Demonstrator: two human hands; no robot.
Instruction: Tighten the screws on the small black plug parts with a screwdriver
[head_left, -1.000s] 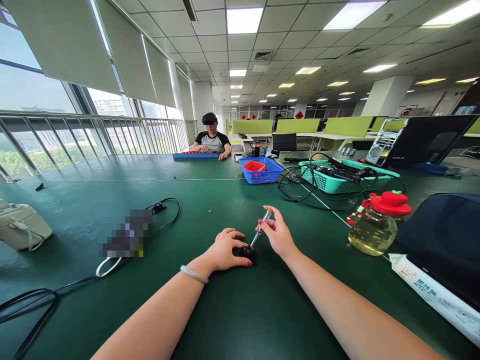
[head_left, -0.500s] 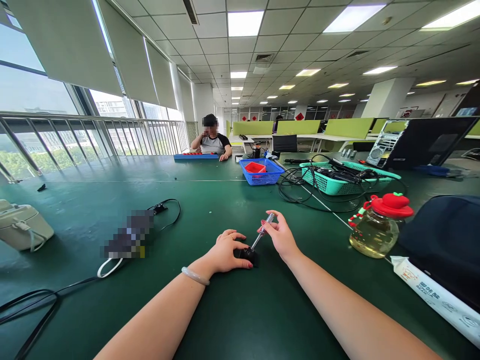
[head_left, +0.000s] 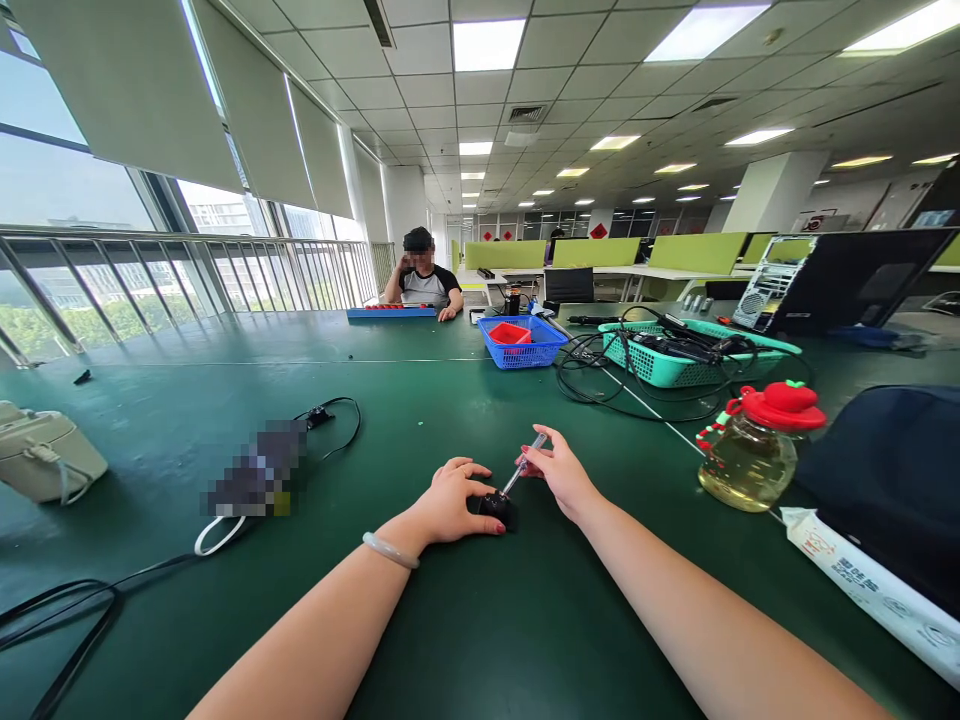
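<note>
Against the green table, my left hand (head_left: 457, 505) grips a small black part (head_left: 498, 508), thumb on the near side and fingers on the far side. What the part is exactly cannot be made out. In my right hand (head_left: 559, 470) is a screwdriver (head_left: 525, 464) with a clear handle, pinched between thumb and fingers. It leans up to the right, and its metal shaft reaches down to the top of the black part. The tip's exact contact is too small to see.
A blue basket (head_left: 525, 357) holds a red tray (head_left: 511, 334). Right of it, a teal basket (head_left: 675, 374) carries black cables. A jar with a red lid (head_left: 784, 406), a dark bag (head_left: 892, 470) and a white packet (head_left: 862, 580) lie right. A person (head_left: 420, 285) sits across the table (head_left: 300, 350).
The screwdriver handle and my right fingers have shifted very slightly, with the tool still on the black part. My left hand keeps its place.
</note>
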